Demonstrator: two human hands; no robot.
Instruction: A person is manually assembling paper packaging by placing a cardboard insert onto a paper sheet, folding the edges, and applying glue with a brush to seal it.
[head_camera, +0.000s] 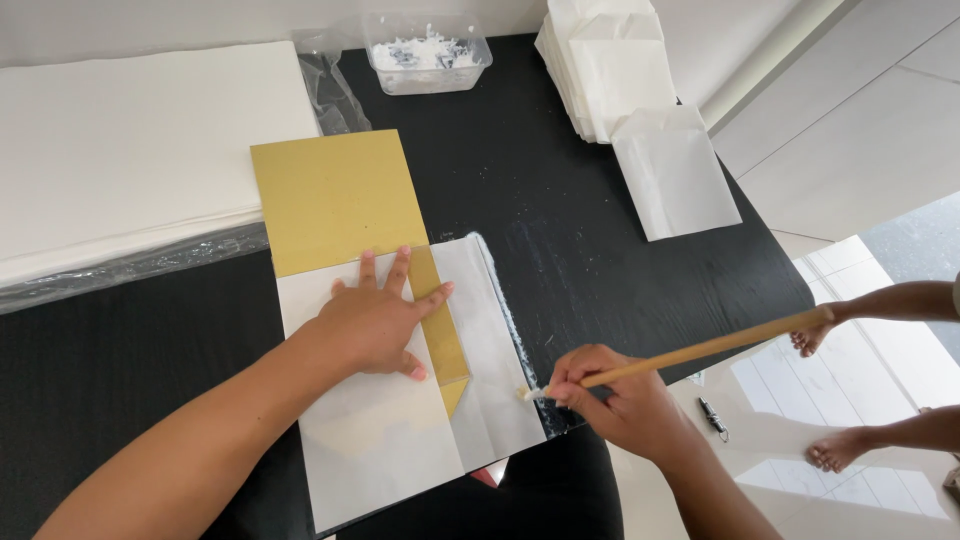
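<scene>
Under the left hand (375, 325), gold card (335, 200) lies partly hidden by white paper (380, 440)

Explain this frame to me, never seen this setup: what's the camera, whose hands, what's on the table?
There is one picture, taken from a camera worn on a person's head, looking down at their own bare hands; there is no robot. The left hand presses flat on white paper folded around a gold cardboard sheet. The right hand grips a wooden-handled brush, its tip at the paper's right edge, where a white paste line runs. On the black table also lie a clear tub of white paste, a stack of white paper bags and a large white sheet stack. Bare feet on the floor at right belong to someone else.
</scene>
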